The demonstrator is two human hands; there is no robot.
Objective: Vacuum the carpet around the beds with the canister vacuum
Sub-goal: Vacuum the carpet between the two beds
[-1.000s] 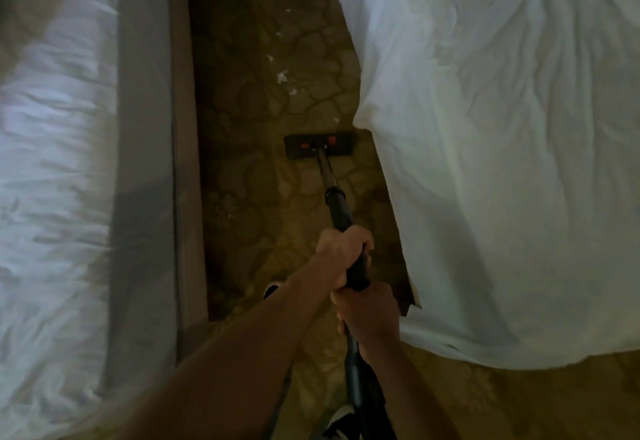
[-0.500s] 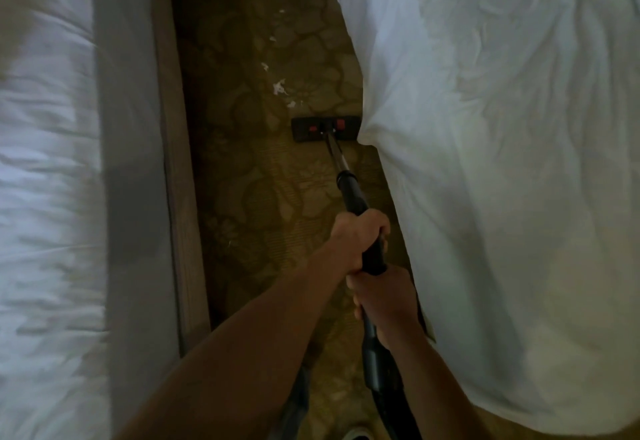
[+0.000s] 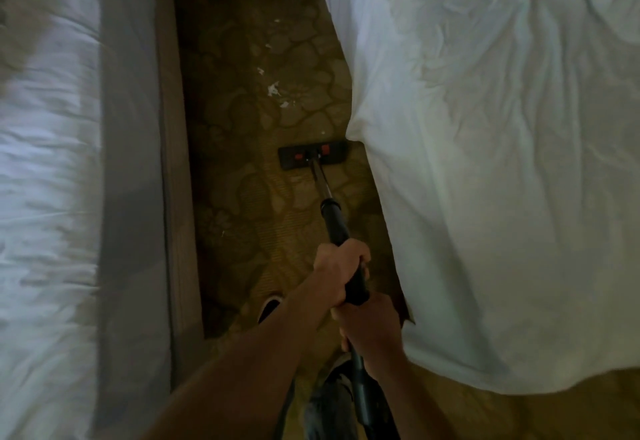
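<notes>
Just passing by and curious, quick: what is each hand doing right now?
Left hand: grip closed round the black tubular vacuum wand.
Right hand: grip closed round the same wand, nearer the person's body.

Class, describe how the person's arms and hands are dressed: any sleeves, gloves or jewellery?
The left hand and right hand are ungloved; the forearms behind them are bare, with no sleeves in view. No watch, bracelet or ring shows in the dim light.

My left hand (image 3: 341,266) and right hand (image 3: 372,325) are hiding a stretch of the wand (image 3: 334,219), whose hose (image 3: 362,394) is running off the bottom edge. My left forearm (image 3: 277,353) is covering part of my shoe (image 3: 268,306).
</notes>
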